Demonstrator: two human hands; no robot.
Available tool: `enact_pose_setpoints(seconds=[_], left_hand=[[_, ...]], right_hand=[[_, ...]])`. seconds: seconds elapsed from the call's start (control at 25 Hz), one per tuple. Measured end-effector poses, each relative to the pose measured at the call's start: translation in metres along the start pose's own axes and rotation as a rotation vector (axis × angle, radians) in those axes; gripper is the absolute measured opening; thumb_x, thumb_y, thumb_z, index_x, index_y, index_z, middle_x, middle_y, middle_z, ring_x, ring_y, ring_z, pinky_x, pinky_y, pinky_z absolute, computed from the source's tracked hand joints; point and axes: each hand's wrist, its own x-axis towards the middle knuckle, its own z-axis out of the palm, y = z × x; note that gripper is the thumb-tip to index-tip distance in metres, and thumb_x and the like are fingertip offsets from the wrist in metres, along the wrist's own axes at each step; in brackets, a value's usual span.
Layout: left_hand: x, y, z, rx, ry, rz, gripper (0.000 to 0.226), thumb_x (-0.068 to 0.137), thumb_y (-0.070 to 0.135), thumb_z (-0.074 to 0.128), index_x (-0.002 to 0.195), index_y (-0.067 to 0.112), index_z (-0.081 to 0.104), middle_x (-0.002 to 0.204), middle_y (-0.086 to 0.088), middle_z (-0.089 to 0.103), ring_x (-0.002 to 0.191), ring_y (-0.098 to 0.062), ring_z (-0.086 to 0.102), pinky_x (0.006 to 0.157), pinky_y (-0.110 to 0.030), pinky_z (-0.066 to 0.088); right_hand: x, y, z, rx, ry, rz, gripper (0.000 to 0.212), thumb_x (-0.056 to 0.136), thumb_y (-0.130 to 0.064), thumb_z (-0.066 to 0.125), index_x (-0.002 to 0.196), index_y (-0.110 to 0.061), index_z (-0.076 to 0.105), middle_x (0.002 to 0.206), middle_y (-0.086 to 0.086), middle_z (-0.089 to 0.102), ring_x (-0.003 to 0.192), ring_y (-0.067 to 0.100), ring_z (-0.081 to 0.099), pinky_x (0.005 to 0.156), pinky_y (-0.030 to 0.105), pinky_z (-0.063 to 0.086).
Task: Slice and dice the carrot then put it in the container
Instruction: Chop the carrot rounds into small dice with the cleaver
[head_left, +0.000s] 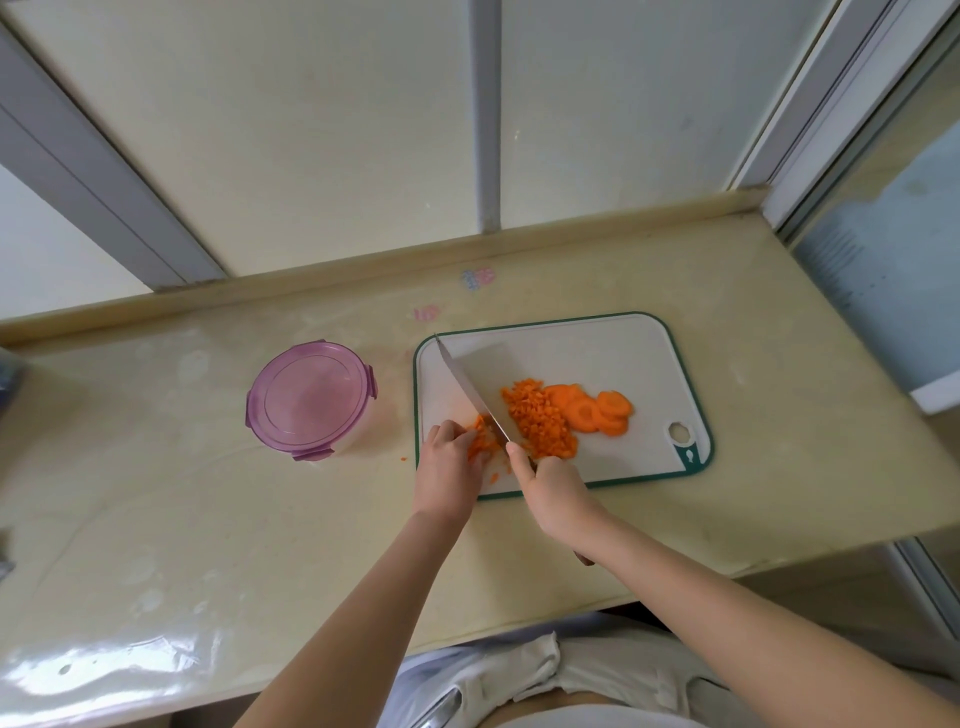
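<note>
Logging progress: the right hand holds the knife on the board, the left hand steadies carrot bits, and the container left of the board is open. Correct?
Not quite: the container is closed, its purple lid on, as the head view shows. The rest holds: right hand grips the knife on the board, left hand steadies carrot bits.

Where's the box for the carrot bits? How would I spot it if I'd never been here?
Find the long cream counter under the window. On it, just left of the white cutting board with the green edge, stands a round container. It is the only thing with a see-through purple lid, clipped shut.
</note>
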Motion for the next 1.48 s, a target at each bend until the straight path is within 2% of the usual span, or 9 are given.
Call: enact_pose_setpoints(seconds=[0.16,0.28,0.44,0.56,0.8,0.92,1.04,1.24,1.48], left_hand=[[0.001,0.0,-0.003,-0.022,-0.013,-0.004,0.029,0.085,0.014,0.064,0.114,0.008,0.067,0.098,-0.009,0.056,0.099,-0.024,0.047,0.085,-0.025,0.038],[0.0,0.002,-0.003,-0.044,-0.033,0.003,0.034,0.087,0.014,0.063,0.12,0.011,0.063,0.098,-0.007,0.054,0.099,-0.023,0.047,0.086,-0.022,0.036],[0.0,0.004,-0.005,-0.078,-0.056,0.004,0.04,0.087,0.013,0.062,0.127,0.014,0.058,0.098,-0.005,0.054,0.1,-0.021,0.048,0.087,-0.021,0.036],[0.0,0.002,-0.008,-0.076,-0.049,-0.003,0.044,0.086,0.015,0.065,0.129,0.013,0.055,0.104,-0.005,0.054,0.103,-0.022,0.049,0.091,-0.025,0.039],[0.002,0.0,-0.005,0.021,-0.045,-0.003,0.036,0.087,0.02,0.063,0.122,0.011,0.06,0.103,-0.008,0.052,0.102,-0.024,0.044,0.091,-0.024,0.034],[0.002,0.002,-0.005,0.019,-0.039,0.0,0.037,0.088,0.019,0.062,0.124,0.016,0.06,0.102,-0.006,0.052,0.101,-0.023,0.043,0.089,-0.024,0.034],[0.002,0.002,-0.005,0.014,-0.032,0.004,0.038,0.088,0.018,0.062,0.125,0.018,0.059,0.1,-0.007,0.053,0.1,-0.025,0.044,0.089,-0.027,0.036],[0.002,0.001,-0.003,0.017,-0.027,0.003,0.037,0.087,0.017,0.062,0.124,0.017,0.06,0.098,-0.008,0.054,0.1,-0.026,0.045,0.088,-0.029,0.037],[0.001,0.0,-0.003,0.004,-0.022,0.002,0.039,0.086,0.016,0.063,0.125,0.016,0.059,0.101,-0.007,0.054,0.102,-0.025,0.045,0.091,-0.027,0.036]], right_hand=[[0.011,0.002,-0.008,0.125,-0.033,-0.016,0.064,0.1,-0.053,0.024,0.053,-0.012,0.039,0.051,0.003,0.043,0.047,0.019,0.041,0.053,0.029,0.035],[0.013,0.005,-0.015,0.177,-0.014,0.005,0.063,0.099,-0.054,0.025,0.057,-0.011,0.044,0.052,0.003,0.044,0.045,0.016,0.039,0.048,0.027,0.031],[0.007,0.004,-0.025,0.266,0.012,0.033,0.057,0.1,-0.051,0.028,0.059,-0.015,0.044,0.048,-0.006,0.042,0.036,0.005,0.036,0.041,0.019,0.027],[0.001,0.002,-0.028,0.259,-0.033,0.023,0.058,0.099,-0.053,0.028,0.061,-0.013,0.044,0.048,-0.004,0.039,0.039,0.011,0.035,0.038,0.022,0.029],[-0.006,0.001,-0.02,0.158,-0.085,-0.024,0.06,0.098,-0.057,0.026,0.073,-0.007,0.049,0.054,0.003,0.04,0.045,0.017,0.036,0.047,0.027,0.03],[-0.004,0.0,-0.017,0.105,-0.088,-0.029,0.061,0.098,-0.057,0.025,0.07,-0.008,0.047,0.056,0.005,0.043,0.048,0.018,0.038,0.051,0.029,0.032],[-0.002,-0.002,-0.015,0.041,-0.081,-0.03,0.062,0.1,-0.054,0.023,0.058,-0.01,0.037,0.053,0.004,0.04,0.049,0.02,0.038,0.052,0.03,0.032],[-0.001,-0.006,-0.007,-0.079,-0.073,-0.041,0.053,0.103,-0.046,0.024,0.058,-0.019,0.029,0.058,0.004,0.041,0.065,0.025,0.045,0.054,0.032,0.032],[0.01,0.003,-0.011,0.106,-0.072,0.005,0.063,0.099,-0.056,0.025,0.056,-0.012,0.038,0.051,0.002,0.042,0.046,0.019,0.04,0.05,0.027,0.034]])
